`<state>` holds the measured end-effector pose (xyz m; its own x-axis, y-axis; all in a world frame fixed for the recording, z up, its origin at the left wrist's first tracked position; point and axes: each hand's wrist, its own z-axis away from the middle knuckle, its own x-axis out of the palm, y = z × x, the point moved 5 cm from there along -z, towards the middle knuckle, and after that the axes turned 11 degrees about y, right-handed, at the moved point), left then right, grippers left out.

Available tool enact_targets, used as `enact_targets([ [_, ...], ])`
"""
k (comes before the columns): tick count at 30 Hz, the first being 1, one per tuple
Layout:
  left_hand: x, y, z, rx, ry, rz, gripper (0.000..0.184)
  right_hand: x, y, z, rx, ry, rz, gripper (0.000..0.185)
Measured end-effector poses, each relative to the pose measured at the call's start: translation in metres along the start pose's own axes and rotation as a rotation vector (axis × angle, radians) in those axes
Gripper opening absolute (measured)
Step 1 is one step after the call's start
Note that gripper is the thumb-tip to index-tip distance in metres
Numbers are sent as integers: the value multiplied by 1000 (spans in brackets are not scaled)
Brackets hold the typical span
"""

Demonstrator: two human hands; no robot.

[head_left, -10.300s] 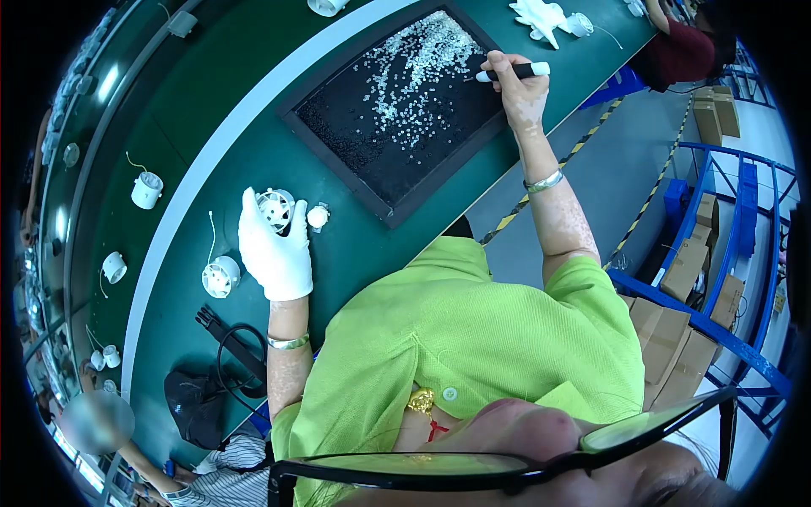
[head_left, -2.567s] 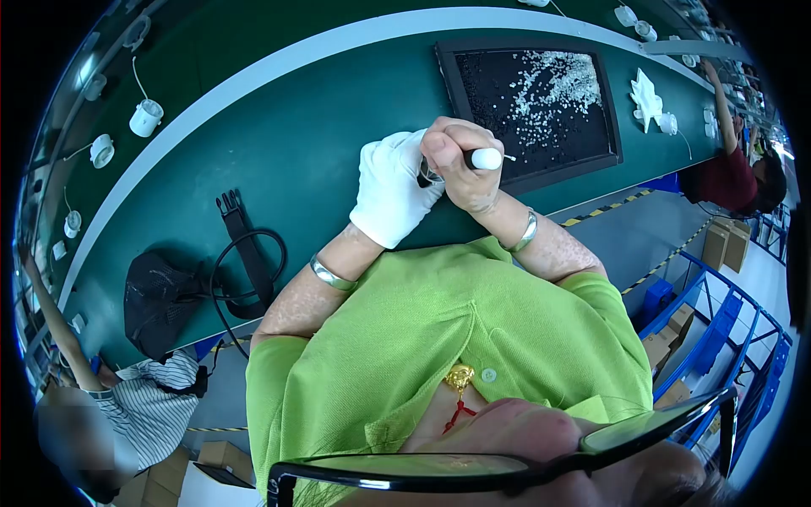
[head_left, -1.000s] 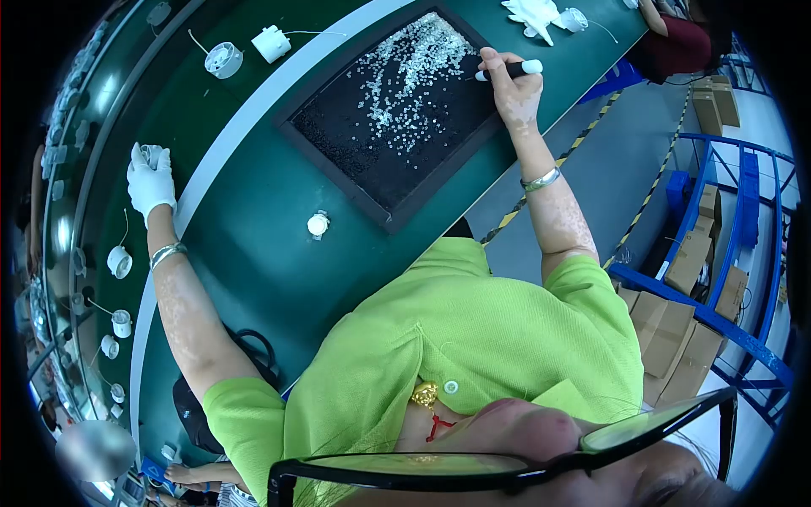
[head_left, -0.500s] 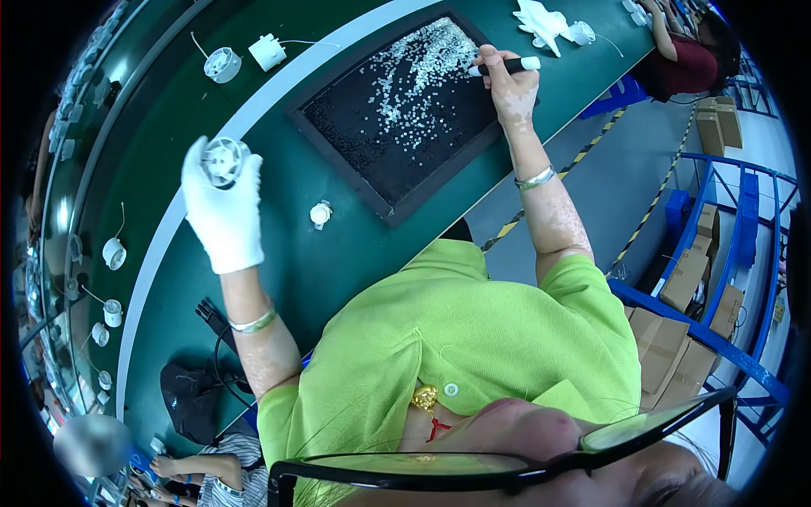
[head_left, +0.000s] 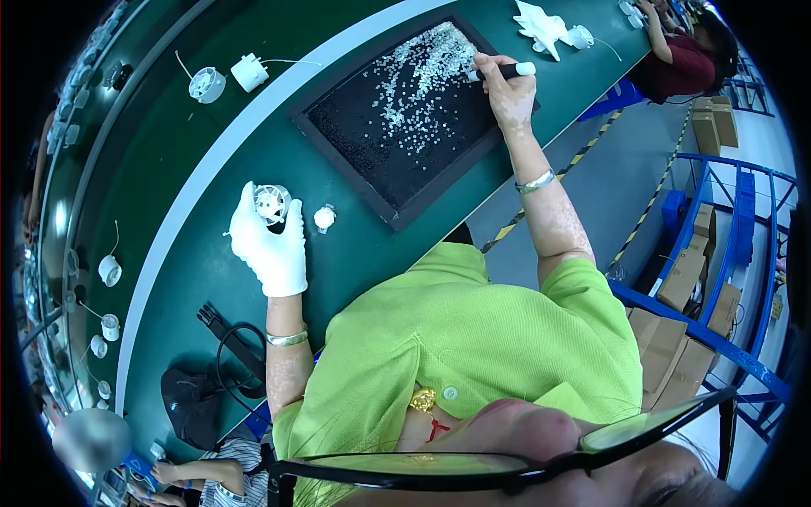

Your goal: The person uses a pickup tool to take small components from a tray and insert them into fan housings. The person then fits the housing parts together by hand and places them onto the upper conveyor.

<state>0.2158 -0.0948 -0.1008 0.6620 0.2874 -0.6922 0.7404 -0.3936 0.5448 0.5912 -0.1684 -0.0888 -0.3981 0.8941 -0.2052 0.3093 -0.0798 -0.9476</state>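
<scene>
My left hand [head_left: 272, 253], in a white glove, grips a round white spoked housing [head_left: 271, 203] between thumb and fingers, above the green table. To its right lies a small white round part [head_left: 324, 218]. My bare right hand [head_left: 512, 100] is closed round a black pen-like tool [head_left: 518, 69] with white ends. Its tip is at the right edge of a dark tray [head_left: 372, 203]. Many tiny translucent pieces [head_left: 414, 76] are scattered in that tray, densest at its far end, with small black pieces [head_left: 342, 127] along the left side.
Wired white housings [head_left: 206, 85] sit beyond the pale curved strip [head_left: 190, 173]. A white glove [head_left: 541, 29] and another housing [head_left: 580, 36] lie past the tray. A black cap [head_left: 190, 406] and cable are at lower left. Co-workers sit at both ends; cartons [head_left: 667, 338] fill blue shelving.
My left hand has moved down and right with the white housing, closer to the small white part. My right hand stays almost in place with the pen-like tool. The wired housings have shifted slightly left.
</scene>
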Motion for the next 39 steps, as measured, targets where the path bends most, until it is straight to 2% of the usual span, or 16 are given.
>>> enact_targets([
  [4,-2,3,-1,16,-25,-12,58,-3,-3,3,-5,18,-128,29],
  [8,-16,8,4,-107,-18,286,57,-4,2,1,234,-63,-680,39],
  [10,-20,22,11,-139,-132,299,59,1,-8,5,288,-165,-800,53],
  [11,-19,21,17,-160,-118,270,59,3,-14,8,311,-195,-809,53],
  [13,-1,27,30,82,-253,272,59,18,-29,23,442,-366,-956,63],
  [14,7,27,35,86,-233,292,59,28,-34,35,470,-395,-962,63],
  [18,23,27,38,91,-181,352,58,58,-72,83,279,-495,-830,69],
  [20,24,29,36,70,-182,358,57,79,-84,107,208,-576,-846,63],
  [21,23,29,35,57,-189,369,56,90,-90,122,210,-579,-845,63],
  [23,25,30,33,33,-204,395,54,108,-90,145,439,-522,-894,60],
  [24,27,30,33,29,-204,396,54,111,-87,147,441,-524,-890,60],
  [28,32,28,28,31,-142,510,47,129,-62,160,642,-679,-1126,54],
  [33,30,27,26,50,-184,437,54,134,-55,163,518,-679,-1071,54],
  [39,36,25,27,41,-181,481,53,135,-56,168,443,-666,-972,54],
])
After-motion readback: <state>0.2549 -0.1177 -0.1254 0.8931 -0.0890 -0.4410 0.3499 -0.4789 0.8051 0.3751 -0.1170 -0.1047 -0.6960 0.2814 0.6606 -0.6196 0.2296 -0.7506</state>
